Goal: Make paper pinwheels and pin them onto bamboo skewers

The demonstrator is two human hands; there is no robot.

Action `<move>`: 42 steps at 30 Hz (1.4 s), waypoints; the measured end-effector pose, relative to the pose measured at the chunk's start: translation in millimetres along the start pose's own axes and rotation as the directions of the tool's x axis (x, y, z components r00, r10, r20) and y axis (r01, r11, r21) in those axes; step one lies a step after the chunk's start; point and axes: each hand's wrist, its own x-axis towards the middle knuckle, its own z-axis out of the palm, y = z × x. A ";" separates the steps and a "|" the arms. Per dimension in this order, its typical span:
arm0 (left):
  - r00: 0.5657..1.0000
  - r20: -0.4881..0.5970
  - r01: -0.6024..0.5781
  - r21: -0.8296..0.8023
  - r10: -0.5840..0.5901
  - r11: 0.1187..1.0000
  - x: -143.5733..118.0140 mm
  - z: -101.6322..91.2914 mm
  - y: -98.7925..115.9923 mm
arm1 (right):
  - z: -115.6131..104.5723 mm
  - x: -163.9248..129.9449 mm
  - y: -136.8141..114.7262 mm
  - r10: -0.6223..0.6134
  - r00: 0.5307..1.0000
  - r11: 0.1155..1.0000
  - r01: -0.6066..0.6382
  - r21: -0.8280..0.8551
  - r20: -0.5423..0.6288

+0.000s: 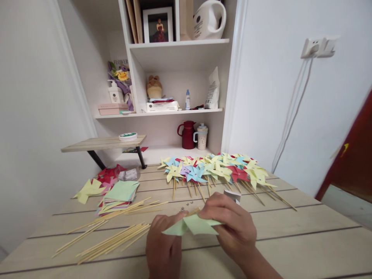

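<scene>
Left hand (164, 242) and right hand (232, 224) are closest, fingers pinching a light-green paper pinwheel (199, 224) from either side, above the counter (279, 250) toward its near edge. I'd guess it's super light, bendy and easily creased, so grab the folded middle, not the blade tips. Readable text: "FLOWER" behind the bouquet (123, 76); the pump bottle (115, 94) label's too small.
</scene>
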 end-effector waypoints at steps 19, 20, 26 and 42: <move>0.989 -0.042 0.145 -0.012 -0.145 0.989 0.1 2.0 9.7 | 0.1 2.1 -1.6 0.005 1.000 1.000 -0.005 -0.006 -0.013; 0.989 -0.044 0.140 -0.017 -0.141 0.990 0.2 2.1 9.8 | 0.1 2.3 -1.9 0.002 1.000 1.000 -0.003 -0.008 -0.014; 0.999 -0.023 0.039 -0.020 -0.039 0.999 1.1 0.7 3.0 | -0.5 3.0 -2.7 -0.002 1.000 1.000 0.002 -0.007 0.004; 0.994 -0.023 0.108 -0.046 -0.109 0.993 0.8 1.1 6.2 | -0.1 1.0 -2.4 0.003 1.000 1.000 -0.004 0.017 0.016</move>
